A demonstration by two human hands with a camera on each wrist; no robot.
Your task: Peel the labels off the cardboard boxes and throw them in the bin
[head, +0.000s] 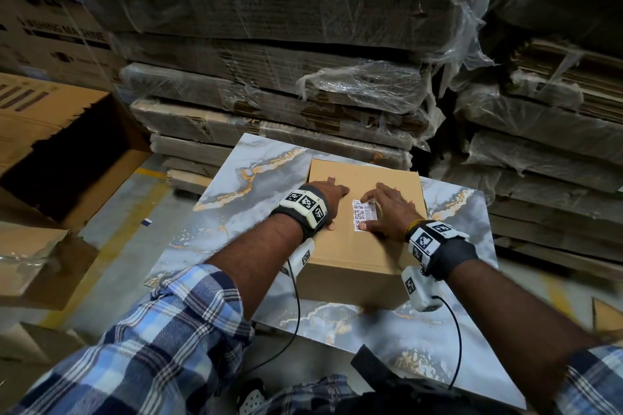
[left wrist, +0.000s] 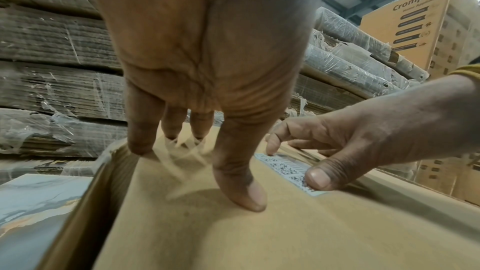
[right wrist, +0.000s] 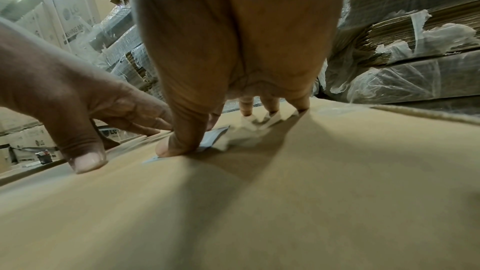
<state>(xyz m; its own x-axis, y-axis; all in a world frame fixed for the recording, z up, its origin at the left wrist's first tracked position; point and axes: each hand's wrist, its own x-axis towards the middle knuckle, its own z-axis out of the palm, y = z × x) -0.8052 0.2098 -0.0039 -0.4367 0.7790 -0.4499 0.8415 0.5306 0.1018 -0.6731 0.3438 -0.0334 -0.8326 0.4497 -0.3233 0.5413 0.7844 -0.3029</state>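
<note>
Here both hands (head: 357,207) press the closed cardboard box (head: 357,246), label (head: 363,214) on top

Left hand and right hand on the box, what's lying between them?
Between the left hand and the right hand lie the label and bare cardboard of the box, seen in the head view.

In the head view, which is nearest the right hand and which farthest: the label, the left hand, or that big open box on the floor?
1. The label: the right hand touches it, thumb on its near end.
2. The left hand: just across the label, flat on the box top.
3. The open box: far off at the left.
</note>
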